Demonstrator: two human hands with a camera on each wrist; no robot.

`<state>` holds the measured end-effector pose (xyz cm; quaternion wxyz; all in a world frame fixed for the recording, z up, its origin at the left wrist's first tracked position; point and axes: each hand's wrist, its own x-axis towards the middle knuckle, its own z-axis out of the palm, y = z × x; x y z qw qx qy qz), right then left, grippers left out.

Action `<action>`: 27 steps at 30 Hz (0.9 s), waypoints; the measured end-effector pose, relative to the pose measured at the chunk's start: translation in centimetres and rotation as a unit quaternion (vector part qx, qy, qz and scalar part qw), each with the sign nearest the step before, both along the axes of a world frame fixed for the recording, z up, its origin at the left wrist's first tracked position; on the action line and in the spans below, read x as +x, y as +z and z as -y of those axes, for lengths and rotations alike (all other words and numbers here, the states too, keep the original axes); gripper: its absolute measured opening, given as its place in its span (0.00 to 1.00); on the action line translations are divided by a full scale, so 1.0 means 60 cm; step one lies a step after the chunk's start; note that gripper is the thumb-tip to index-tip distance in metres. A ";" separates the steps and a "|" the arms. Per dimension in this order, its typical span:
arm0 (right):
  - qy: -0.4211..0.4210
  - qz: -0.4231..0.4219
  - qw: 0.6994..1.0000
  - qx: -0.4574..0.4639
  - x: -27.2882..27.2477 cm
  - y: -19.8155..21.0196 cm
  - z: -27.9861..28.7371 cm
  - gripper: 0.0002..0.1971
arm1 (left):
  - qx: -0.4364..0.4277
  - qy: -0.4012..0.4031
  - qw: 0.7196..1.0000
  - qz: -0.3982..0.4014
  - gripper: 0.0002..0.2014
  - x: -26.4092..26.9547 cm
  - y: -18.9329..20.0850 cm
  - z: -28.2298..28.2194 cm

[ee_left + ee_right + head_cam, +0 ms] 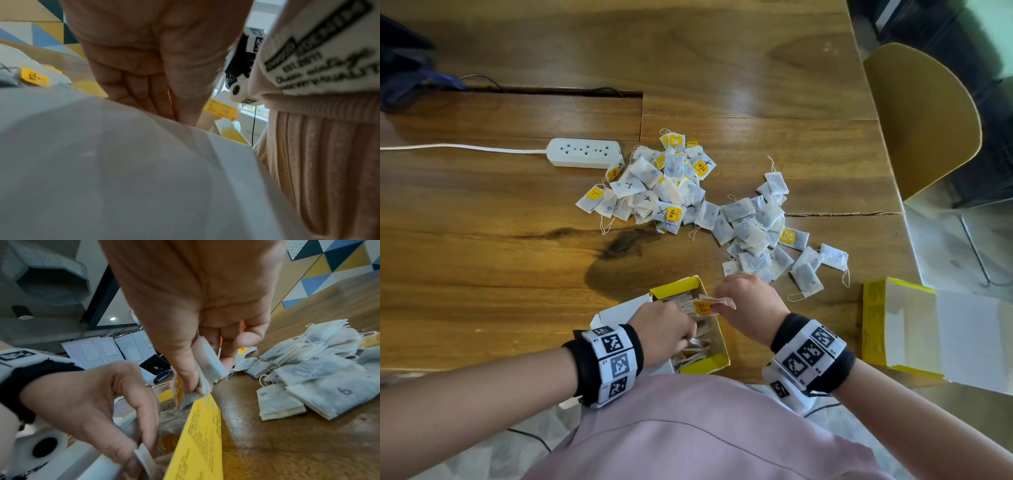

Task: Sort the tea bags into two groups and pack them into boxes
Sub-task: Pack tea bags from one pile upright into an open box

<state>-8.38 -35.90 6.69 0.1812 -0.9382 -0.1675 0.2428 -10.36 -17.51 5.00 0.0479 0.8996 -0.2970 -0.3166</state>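
Head view: I see my right hand (748,301) pinching a small bunch of tea bags (709,306) over the open yellow box (707,365). I hold them by their top edges so they hang straight and can slide in standing up. The right wrist view shows the thumb and fingers tight on that bunch (207,368), right above the box's yellow wall (202,434).

My left hand (664,330) is down inside the box. Its fingers are curled on the tea bags already packed there (697,346), and I think it holds them to one side to make a gap for the new ones. The left wrist view is mostly blocked by a white box flap (123,162).

Two heaps wait on the wooden table (482,257). The far heap (654,185) has bags marked with an X. The near heap (763,229) has bags marked with a 6, and it lies just beside my right hand, easy to reach. A second yellow box (875,325) sits open on the right, well apart, likely for the other group. A white power strip (585,153) lies next to the far heap.
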 end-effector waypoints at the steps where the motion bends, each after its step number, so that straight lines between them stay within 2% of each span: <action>1: 0.002 0.003 1.000 -0.001 -0.001 -0.001 0.000 0.10 | 0.000 -0.013 1.000 0.005 0.13 -0.003 -0.001 0.006; 6: -0.003 0.017 1.000 0.010 -0.004 -0.008 -0.002 0.09 | -0.006 -0.024 1.000 0.005 0.13 -0.010 -0.005 0.031; 9: -0.017 0.061 0.996 0.059 -0.006 -0.013 -0.004 0.05 | -0.021 0.016 1.000 -0.017 0.10 -0.004 -0.010 0.027; 11: -0.034 0.088 0.990 0.109 -0.005 -0.015 -0.004 0.03 | -0.046 0.056 0.997 -0.027 0.15 0.003 -0.006 0.010; 13: -0.026 0.080 0.987 0.136 -0.005 -0.017 -0.006 0.03 | -0.060 0.089 0.994 -0.017 0.18 0.008 0.004 -0.017; 16: 0.044 0.067 0.984 0.158 -0.009 -0.023 -0.017 0.04 | -0.080 0.089 0.990 0.070 0.12 0.013 0.013 -0.056; 20: 0.171 0.084 0.968 0.164 -0.025 -0.033 -0.042 0.04 | -0.103 0.069 0.985 0.121 0.07 0.013 0.007 -0.062; 24: 0.231 0.087 0.966 0.078 -0.031 -0.035 -0.053 0.16 | -0.101 0.038 0.981 0.162 0.09 0.018 -0.006 -0.048; 27: 0.240 0.097 0.965 0.031 -0.030 -0.045 -0.053 0.15 | -0.061 -0.010 0.983 0.175 0.07 0.018 -0.006 -0.038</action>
